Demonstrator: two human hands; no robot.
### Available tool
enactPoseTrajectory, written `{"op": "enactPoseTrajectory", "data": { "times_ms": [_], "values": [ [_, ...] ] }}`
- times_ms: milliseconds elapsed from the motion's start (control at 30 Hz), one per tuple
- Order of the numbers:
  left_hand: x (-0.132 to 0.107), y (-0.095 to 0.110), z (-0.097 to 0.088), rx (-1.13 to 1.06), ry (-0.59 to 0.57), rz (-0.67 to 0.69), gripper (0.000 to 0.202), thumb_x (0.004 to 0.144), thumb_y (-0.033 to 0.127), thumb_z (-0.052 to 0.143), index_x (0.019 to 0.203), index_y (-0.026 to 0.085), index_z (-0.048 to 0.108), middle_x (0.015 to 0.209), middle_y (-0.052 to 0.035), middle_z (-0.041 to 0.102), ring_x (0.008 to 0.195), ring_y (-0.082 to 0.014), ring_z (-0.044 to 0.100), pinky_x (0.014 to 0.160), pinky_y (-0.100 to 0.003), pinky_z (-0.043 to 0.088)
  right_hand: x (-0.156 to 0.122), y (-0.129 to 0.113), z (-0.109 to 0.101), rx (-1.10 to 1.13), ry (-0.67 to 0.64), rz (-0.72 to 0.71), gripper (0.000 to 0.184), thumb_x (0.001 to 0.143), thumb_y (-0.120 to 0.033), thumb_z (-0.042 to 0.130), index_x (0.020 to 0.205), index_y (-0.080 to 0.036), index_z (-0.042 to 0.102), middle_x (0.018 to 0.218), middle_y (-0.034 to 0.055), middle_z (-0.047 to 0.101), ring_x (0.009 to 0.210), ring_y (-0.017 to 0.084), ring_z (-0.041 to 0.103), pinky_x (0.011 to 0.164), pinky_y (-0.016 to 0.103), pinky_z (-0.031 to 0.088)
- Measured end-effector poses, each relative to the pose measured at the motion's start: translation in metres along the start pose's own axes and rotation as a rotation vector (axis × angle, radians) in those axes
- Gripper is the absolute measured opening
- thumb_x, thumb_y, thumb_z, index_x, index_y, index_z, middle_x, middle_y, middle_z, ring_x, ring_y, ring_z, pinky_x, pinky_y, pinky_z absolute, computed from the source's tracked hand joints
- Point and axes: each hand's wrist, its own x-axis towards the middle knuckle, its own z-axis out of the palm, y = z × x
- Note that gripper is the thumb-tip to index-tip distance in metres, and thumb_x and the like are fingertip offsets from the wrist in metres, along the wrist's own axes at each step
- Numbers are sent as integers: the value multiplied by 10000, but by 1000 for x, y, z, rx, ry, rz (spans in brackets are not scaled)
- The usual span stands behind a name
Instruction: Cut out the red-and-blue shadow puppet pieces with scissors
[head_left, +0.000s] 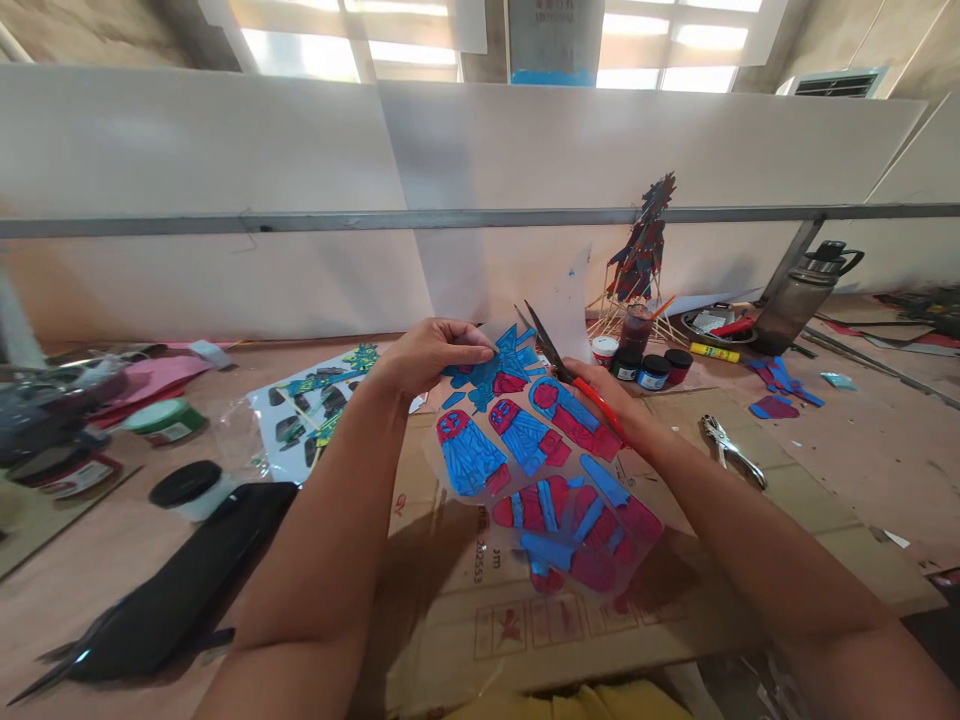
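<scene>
A: Your painted sheet (529, 435) is in front of you, between your forearms and over the cardboard (720, 600). Your left hand (442, 350) pinches its upper part, thumb pressed against fingers.

B: Your right hand (600, 390) curls round the red handles of the scissors (553, 353), blades parted at the sheet's upper right (whether they bite into it, I can't tell).

A: For clean snips, hold the sheet taut, turn it with your left hand rather than twisting your right wrist, and follow the painted outline. Mind your left fingertips; the blades are near them.

B: Watch the lower end too; a loose sheet like that could fold or drag.

A: What might get in your way?

B: The paint jars (652, 372) sit just beyond your right hand, with a stick tower (641, 245) behind, so don't reach far forward. A metal hand tool (731, 452) lies beside your right forearm, and a black pouch (187, 570) lies by your left.
</scene>
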Motion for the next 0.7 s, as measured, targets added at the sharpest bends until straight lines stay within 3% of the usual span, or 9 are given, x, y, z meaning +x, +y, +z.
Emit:
{"op": "enactPoseTrajectory", "data": {
  "times_ms": [200, 500, 700],
  "values": [
    [0, -1, 1, 4, 5, 26, 221, 559, 279, 939, 643, 188, 756, 604, -62, 696, 496, -149, 606, 444, -247, 465, -3, -8, -2, -11, 4, 39, 387, 889, -514, 582, 1047, -182, 702, 1033, 93, 763, 956, 276, 692, 855, 386, 516],
    [-3, 3, 0, 104, -32, 7, 154, 662, 219, 869, 686, 170, 725, 618, -21, 702, 513, -107, 606, 485, -201, 473, -1, -2, -3, -68, 16, -71, 301, 919, -448, 588, 999, -181, 703, 969, 72, 769, 894, 239, 690, 797, 330, 518],
    [0, -2, -2, 78, -41, 35, 155, 635, 222, 885, 673, 176, 741, 635, -35, 720, 532, -126, 624, 485, -208, 485, -4, -1, -4, -156, 39, -81, 319, 937, -451, 569, 971, -170, 716, 943, 84, 766, 872, 240, 685, 783, 323, 510]
  ]
}}
